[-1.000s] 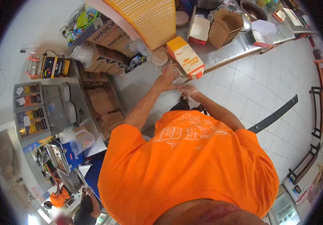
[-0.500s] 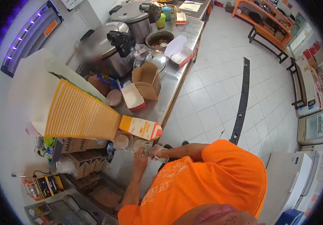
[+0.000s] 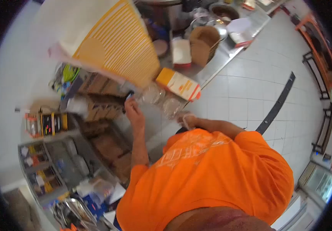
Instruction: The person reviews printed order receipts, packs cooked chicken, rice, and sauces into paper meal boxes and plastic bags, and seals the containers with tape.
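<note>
My left hand (image 3: pixel 134 111) is raised left of the clear containers, its fingers closed around something small and bluish that I cannot make out. My right hand (image 3: pixel 187 120), in a clear plastic glove, is beside the near edge of a clear round container (image 3: pixel 171 107); its fingers are smeared by motion. Another clear container (image 3: pixel 151 94) sits just behind that one. Next to them a yellow, white and red printed carton (image 3: pixel 179 84) lies at the corner of the metal table (image 3: pixel 221 63).
A tall stack of yellow-striped paper (image 3: pixel 123 46) rises at the table's left end. Brown cardboard trays (image 3: pixel 201 48), a white-and-red box (image 3: pixel 181 53) and a pot (image 3: pixel 223 12) stand farther back. Brown boxes (image 3: pixel 102 106) are at left, above a shelf.
My left hand has left the near clear container and moved left, its fingers now closed on something small. My right hand remains beside that container. The camera view has swung.
</note>
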Demonstrator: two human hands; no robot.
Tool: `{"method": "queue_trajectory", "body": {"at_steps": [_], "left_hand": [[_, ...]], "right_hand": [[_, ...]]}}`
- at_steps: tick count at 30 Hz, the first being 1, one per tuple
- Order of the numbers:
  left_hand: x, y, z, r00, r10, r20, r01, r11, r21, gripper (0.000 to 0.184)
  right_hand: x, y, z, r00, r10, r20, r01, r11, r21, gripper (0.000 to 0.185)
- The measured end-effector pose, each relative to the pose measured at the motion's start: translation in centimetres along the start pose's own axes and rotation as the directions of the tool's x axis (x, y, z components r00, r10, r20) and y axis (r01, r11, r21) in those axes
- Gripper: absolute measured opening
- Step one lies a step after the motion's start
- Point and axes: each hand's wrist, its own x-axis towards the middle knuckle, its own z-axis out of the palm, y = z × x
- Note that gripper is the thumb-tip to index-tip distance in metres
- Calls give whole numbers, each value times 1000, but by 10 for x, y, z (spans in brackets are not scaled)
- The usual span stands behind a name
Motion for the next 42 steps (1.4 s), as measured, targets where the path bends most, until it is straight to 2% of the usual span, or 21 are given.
{"method": "queue_trajectory", "body": {"at_steps": [2, 4, 6, 8, 10, 12, 13, 15, 16, 18, 21, 27, 28, 29, 31, 33, 35, 36, 37, 40, 42], "left_hand": [[8, 12, -7, 996, -69, -55, 67, 997, -46, 16], [5, 17, -14, 997, -63, -50, 63, 998, 1, 16], [0, 7, -23, 977, 104, -185, -91, 993, 76, 17], [-1, 8, -28, 924, 240, -299, -200, 967, 159, 19], [1, 33, -53, 859, 338, -384, -253, 933, 254, 20], [3, 62, -61, 868, 95, -487, -144, 987, -65, 19], [7, 75, -63, 862, -29, -506, -99, 969, -225, 18], [17, 101, -62, 889, -122, -442, -45, 936, -348, 16], [21, 112, -57, 900, -166, -402, -16, 911, -412, 15], [31, 128, -38, 937, -205, -283, 7, 820, -572, 13], [45, 157, 12, 957, -281, -73, 147, 688, -711, 13], [71, 200, 166, 936, -195, 294, 353, 553, -755, 15], [73, 211, 196, 926, -171, 337, 370, 597, -712, 15], [72, 223, 228, 912, -151, 381, 384, 639, -667, 14], [63, 248, 299, 870, -188, 455, 493, 331, -805, 12], [50, 269, 374, 823, -297, 483, 531, 102, -841, 12], [32, 287, 448, 782, -323, 534, 589, 103, -801, 10], [22, 297, 483, 787, -263, 558, 604, 137, -786, 9], [14, 303, 513, 786, -213, 581, 616, 173, -769, 9], [16, 305, 576, 793, 131, 595, 281, 787, -549, 16], [43, 308, 598, 810, 228, 540, 48, 893, -448, 30]], "right_hand": [[7, -7, -9, 915, 383, 125, -403, 874, 273, 36], [-14, 45, 16, 932, 348, 97, -332, 720, 609, 38], [-7, 33, 18, 974, 221, 41, -207, 807, 553, 39], [1, 5, -17, 995, -34, 89, 30, 999, 42, 39], [7, -21, -22, 850, 496, 175, -462, 545, 699, 19], [13, -28, -42, 782, 530, 328, -590, 462, 662, 16], [11, -24, -67, 852, 389, 350, -510, 767, 389, 19], [4, -31, -104, 825, 384, 415, -496, 843, 206, 27], [3, -48, -130, 745, 508, 431, -654, 684, 324, 32], [7, -118, -190, 784, 607, 131, -538, 558, 632, 44], [11, -183, -262, 823, 446, -351, -43, 666, 745, 46], [-75, -124, -358, 806, 527, -269, -93, 562, 822, 55], [-99, -102, -371, 747, 607, -273, -231, 621, 749, 59], [-115, -104, -389, 595, 722, -354, -71, 486, 871, 58], [-137, -122, -421, 257, 902, -347, 354, 247, 902, 60], [-183, -88, -435, 391, 829, -399, 276, 308, 910, 77], [-208, -67, -462, 564, 751, -343, 27, 398, 917, 83], [-207, -63, -476, 608, 715, -346, 148, 326, 934, 80], [-198, -59, -498, 538, 748, -389, 216, 323, 921, 75], [-178, -1, -571, 321, 795, -514, 409, 373, 833, 54], [-172, 64, -621, 185, 812, -554, 359, 469, 807, 38]]}}
